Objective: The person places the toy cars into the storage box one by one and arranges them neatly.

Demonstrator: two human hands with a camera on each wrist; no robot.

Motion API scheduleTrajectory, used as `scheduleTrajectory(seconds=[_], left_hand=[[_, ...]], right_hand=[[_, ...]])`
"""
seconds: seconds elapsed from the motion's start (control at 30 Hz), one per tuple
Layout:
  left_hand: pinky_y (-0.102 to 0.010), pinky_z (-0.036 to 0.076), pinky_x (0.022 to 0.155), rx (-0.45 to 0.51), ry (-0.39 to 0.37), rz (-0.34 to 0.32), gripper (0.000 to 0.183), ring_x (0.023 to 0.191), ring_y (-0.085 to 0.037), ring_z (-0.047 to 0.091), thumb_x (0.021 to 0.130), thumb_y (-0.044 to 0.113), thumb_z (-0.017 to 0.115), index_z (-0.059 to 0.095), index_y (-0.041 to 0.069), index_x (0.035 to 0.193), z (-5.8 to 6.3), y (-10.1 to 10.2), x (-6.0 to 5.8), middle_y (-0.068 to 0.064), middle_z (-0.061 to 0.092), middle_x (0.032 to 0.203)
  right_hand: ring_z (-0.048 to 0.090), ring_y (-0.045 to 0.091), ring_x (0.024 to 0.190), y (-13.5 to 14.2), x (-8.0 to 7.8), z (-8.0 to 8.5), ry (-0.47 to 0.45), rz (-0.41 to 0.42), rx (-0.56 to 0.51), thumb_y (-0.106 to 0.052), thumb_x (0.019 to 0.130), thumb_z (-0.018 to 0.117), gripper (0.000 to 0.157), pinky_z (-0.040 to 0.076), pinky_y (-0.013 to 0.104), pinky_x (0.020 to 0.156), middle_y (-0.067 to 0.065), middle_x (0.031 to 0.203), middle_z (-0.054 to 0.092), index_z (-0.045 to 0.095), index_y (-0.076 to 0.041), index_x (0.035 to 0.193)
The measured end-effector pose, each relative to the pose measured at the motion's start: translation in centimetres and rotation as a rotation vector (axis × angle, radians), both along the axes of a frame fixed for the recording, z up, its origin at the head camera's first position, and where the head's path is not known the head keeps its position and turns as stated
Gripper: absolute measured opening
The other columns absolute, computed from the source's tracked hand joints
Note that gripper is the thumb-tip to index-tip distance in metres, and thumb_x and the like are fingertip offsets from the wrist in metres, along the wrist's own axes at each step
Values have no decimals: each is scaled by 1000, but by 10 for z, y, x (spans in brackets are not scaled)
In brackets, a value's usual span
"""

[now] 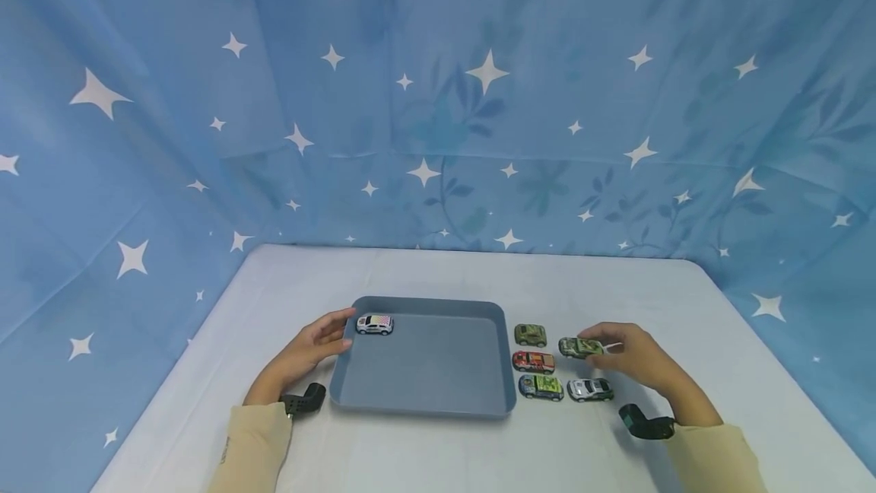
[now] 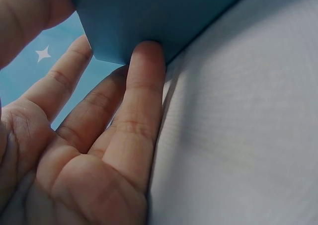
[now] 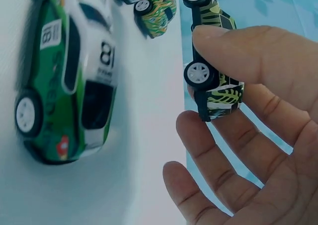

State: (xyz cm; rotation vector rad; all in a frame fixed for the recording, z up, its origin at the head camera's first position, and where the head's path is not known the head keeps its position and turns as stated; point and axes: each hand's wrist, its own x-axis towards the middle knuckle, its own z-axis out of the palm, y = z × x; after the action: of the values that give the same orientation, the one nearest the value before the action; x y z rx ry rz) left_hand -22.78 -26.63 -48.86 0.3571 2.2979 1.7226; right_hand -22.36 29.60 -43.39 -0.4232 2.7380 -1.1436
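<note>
Right of the grey-blue tray, my right grip pinches a camouflage car over the white bench, thumb laid across its side between the 2 wheels I can see and fingers pressing from behind, with 2 fingers spread free of it. I cannot tell whether its wheels clear the surface. That hold looks sound to me: it takes the body at its middle, so the toy should not tip nose-down, and a light squeeze ought to be enough on what looks a hard, smooth shell. Close by sit 4 more cars: a green car and a red car toward the tray, a yellow-green car nearer me, and a white-and-green car just on my side of the pinch. My free fingers could clip them, so I judge it best to raise the car straight up before any sideways move, and to hold it level. At the other side, my left grip rests with fingers extended against the tray's left edge, a touch that should steady it without pushing. A white car stands inside, near the far left corner, and wants space left around it.
</note>
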Motion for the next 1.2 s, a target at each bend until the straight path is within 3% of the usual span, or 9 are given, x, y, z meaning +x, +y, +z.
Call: scheduleTrajectory(seconds=[0.17,0.43,0.77,1.2], left_hand=[[-67,32,124,-4,-2,-11,70,155,-58,30,108,19,68,37,0,166,-2,-2,4,-33,31,170],[-66,34,124,-16,-4,-23,70,155,-57,31,108,20,68,36,2,167,-1,-5,4,-32,32,170],[-67,33,124,-38,27,-6,69,155,-57,31,109,19,66,35,2,168,6,-9,-3,-31,32,171],[-67,30,125,0,2,-17,68,155,-57,30,109,16,66,34,-1,167,3,-1,-3,-33,30,171]], right_hand=[[70,46,115,-5,6,-3,58,42,-3,-5,90,85,33,61,58,93,23,124,74,76,5,121],[71,41,111,-14,11,-7,53,33,7,-7,90,86,34,62,54,89,21,124,75,77,3,121],[71,40,108,-26,3,3,58,11,4,-10,91,86,36,63,57,84,25,129,72,76,3,123],[70,37,108,-28,12,8,61,-3,2,-12,92,86,35,61,59,90,21,126,74,77,1,123]])
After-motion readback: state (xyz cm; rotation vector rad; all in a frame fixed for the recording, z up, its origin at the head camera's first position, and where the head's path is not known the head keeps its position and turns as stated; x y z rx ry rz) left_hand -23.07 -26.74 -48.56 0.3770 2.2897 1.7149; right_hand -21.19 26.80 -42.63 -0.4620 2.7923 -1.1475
